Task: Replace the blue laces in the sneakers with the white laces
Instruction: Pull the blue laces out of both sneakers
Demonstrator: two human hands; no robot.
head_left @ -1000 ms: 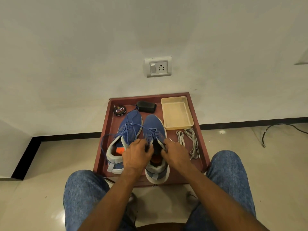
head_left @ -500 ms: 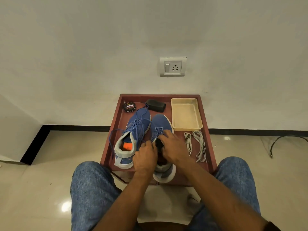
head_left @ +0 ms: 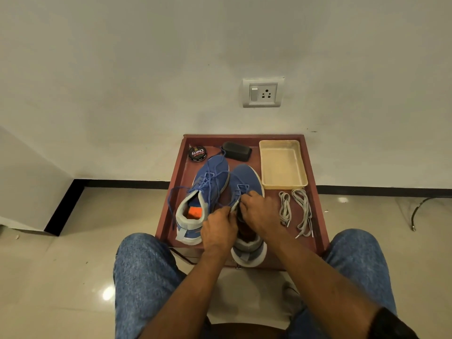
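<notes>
Two hands are held over the right sneaker (head_left: 244, 182) at frame centre: the blue lace (head_left: 241, 189) is pinched by the curled right hand (head_left: 260, 212), the eyelet edge by the left hand (head_left: 219, 231). White laces (head_left: 297, 209) are laid on the counter (head_left: 315, 216), right of both grips.

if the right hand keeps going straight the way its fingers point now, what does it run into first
The right hand points left across the right sneaker toward the left hand. It would probably meet that hand's fingertips first, then the left sneaker; depth is unclear.
</notes>
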